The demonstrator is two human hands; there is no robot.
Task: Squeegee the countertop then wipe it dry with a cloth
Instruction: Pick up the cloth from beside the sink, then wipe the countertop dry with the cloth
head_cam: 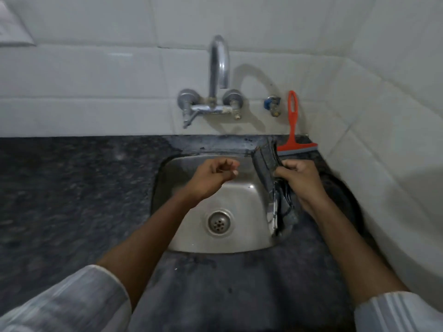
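A dark grey cloth [268, 161] hangs from my right hand [299, 178], which grips it over the right rim of the steel sink [182, 164]. The cloth's lower end droops down inside the basin. My left hand [213, 173] hovers over the basin's back left with its fingers loosely curled and holds nothing. A red squeegee [293, 125] stands on its blade at the back right of the dark speckled countertop [72, 188], with its handle leaning against the white tiles, just behind the cloth.
A chrome wall tap [219, 65] arches over the sink's back edge, and a small blue-handled valve [272, 105] sits to its right. White tiled walls close off the back and the right side. The drain [218, 222] lies at the basin's centre.
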